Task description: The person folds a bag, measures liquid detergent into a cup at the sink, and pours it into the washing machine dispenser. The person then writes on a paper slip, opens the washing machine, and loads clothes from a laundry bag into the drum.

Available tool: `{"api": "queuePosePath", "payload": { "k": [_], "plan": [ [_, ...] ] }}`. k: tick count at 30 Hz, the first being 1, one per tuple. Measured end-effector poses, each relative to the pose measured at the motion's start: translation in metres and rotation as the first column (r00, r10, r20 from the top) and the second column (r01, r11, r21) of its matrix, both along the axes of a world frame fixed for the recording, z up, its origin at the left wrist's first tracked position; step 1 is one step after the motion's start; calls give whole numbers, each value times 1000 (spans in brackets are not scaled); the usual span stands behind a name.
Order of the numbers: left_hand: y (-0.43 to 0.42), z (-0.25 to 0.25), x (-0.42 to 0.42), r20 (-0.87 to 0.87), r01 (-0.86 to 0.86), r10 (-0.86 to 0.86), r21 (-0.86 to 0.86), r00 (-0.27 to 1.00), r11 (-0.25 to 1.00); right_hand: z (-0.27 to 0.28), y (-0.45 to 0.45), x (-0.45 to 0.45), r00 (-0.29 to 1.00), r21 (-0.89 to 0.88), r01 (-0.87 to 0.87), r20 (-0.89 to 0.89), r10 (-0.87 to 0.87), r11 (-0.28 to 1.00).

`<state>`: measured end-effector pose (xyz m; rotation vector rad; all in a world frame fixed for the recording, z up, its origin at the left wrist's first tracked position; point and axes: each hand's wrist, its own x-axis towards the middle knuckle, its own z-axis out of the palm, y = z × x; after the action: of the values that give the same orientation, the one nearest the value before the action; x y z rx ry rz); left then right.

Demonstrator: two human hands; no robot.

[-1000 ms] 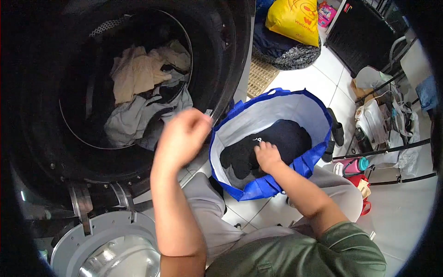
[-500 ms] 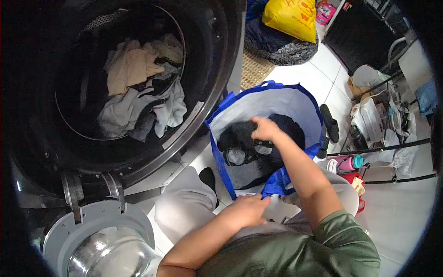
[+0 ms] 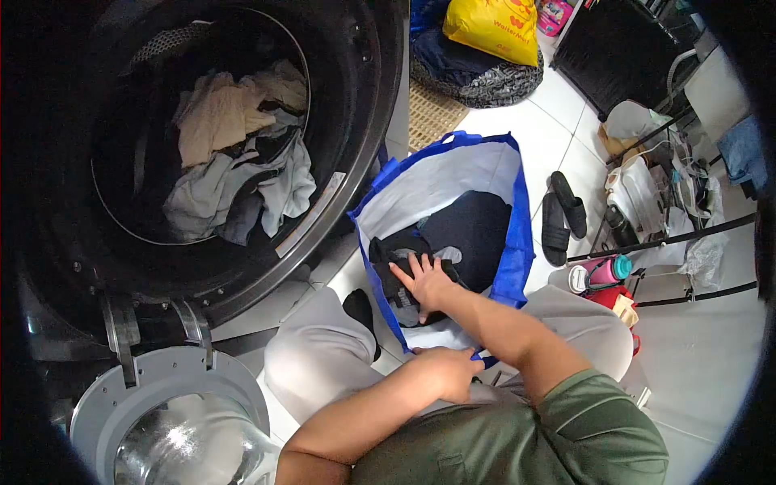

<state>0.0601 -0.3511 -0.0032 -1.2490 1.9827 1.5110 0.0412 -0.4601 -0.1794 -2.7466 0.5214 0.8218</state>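
Note:
A blue bag (image 3: 521, 234) with a white lining stands upright between my knees, its mouth facing up. Dark clothes (image 3: 469, 230) lie inside, with some grey cloth among them. My right hand (image 3: 424, 283) is in the bag, palm down and fingers spread over the dark clothes near its left side. At the bag's near edge, my left hand (image 3: 446, 373) is closed on the rim, its fingertips partly hidden. To the left, the front-loading washing machine (image 3: 356, 153) stands open, with beige and grey clothes (image 3: 218, 121) bunched in its drum.
The machine's round door (image 3: 234, 388) hangs open at lower left. A yellow plastic bag (image 3: 493, 32) rests on a dark bundle at the back. Black slippers (image 3: 556, 230) lie right of the blue bag, beside a cluttered rack (image 3: 671, 242) and a pink bottle (image 3: 606, 271).
My right hand has gone from pointing above the clothes to lying spread on them, nearer to me. The dark clothes have shifted. My left hand remains at the bag's near rim.

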Motion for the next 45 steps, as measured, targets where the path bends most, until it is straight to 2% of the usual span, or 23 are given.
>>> {"api": "queuePosePath", "payload": {
  "k": [1, 5, 8, 10, 12, 13, 15, 16, 18, 19, 21, 23, 26, 28, 31, 34, 37, 39, 40, 42, 43, 44, 45],
  "plan": [
    [-1, -5, 0, -29, -9, 10, 34, 1000, 999, -20, 3, -10, 987, -52, 12, 161, -4, 999],
    [8, -19, -3, -37, 5, -6, -42, 999, 999, -16, -16, -12, 968, 203, 137, 181, -175, 969],
    [13, -20, 0, -49, 6, -9, -76, 999, 997, -21, -46, -4, 715, 537, 370, 356, -601, 758],
    [12, -10, 0, -30, 6, -7, -62, 1000, 998, 22, -72, -6, 505, 839, 412, 114, -855, 355],
    [11, -7, -2, 10, 31, -31, -37, 999, 999, 82, -86, -18, 374, 937, 331, -21, -927, 112],
    [10, -5, -3, 34, 46, -46, -26, 998, 999, 137, -78, -28, 305, 930, 357, -28, -952, 87],
    [10, -5, -4, 30, 55, -54, -37, 998, 998, 166, -83, -63, 250, 976, 217, -56, -967, 0],
    [9, -6, -5, 28, 58, -57, -43, 998, 997, 156, -92, -91, 271, 997, 48, -75, -960, -64],
    [0, -6, 0, -6, 63, -63, -13, 998, 998, 185, -77, -134, 213, 962, 245, -174, -961, -120],
    [-2, -6, 2, -20, 64, -64, 5, 998, 998, 170, -79, -166, 299, 953, 258, -237, -924, -161],
    [-4, -6, 5, 4, 93, -93, -62, 996, 994, 96, -84, -256, 582, 948, 303, -102, -807, 98],
    [-7, -18, -2, 19, 208, -207, -85, 978, 974, 99, -63, -266, 839, 822, 394, -138, -526, 412],
    [-1, -37, -7, 45, -80, 84, -88, 995, 993, 104, -18, -217, 893, 720, 427, -431, -131, 547],
    [-2, -54, -9, 114, -122, 134, -112, 984, 986, 21, 0, -231, 958, 743, 278, -258, -123, 608],
    [-7, -37, -13, 235, -107, 142, -155, 962, 982, 14, 45, -208, 964, 250, 84, -267, -14, 965],
    [1, -63, -27, 559, 4, 160, -281, 814, 960, 38, 52, -174, 811, 51, -159, -563, 160, 986],
    [-9, -63, -18, 527, 61, 61, -211, 847, 976, 134, 23, -140, 834, 182, 112, -552, 7, 977],
    [-9, -63, -16, 414, 14, 81, -221, 907, 975, 181, -3, -119, 950, 93, 98, -305, -65, 991],
    [-6, -58, -17, 380, -13, 113, -257, 918, 966, 185, -18, -112, 986, 50, 152, -72, -148, 987],
    [1, -45, -23, 312, -68, 176, -327, 934, 943, 186, -34, -77, 835, 59, 345, 436, -335, 937],
    [0, -45, -23, 316, -1, 91, -273, 944, 962, 162, -47, -58, 711, 162, 426, 548, -440, 890],
    [2, -48, -24, 281, -5, 91, -291, 955, 957, 135, -55, -40, 681, 158, 536, 499, -535, 829],
    [6, -53, -25, 249, -13, 95, -310, 964, 951, 108, -57, -35, 772, 78, 551, 332, -542, 831]
  ]
}}
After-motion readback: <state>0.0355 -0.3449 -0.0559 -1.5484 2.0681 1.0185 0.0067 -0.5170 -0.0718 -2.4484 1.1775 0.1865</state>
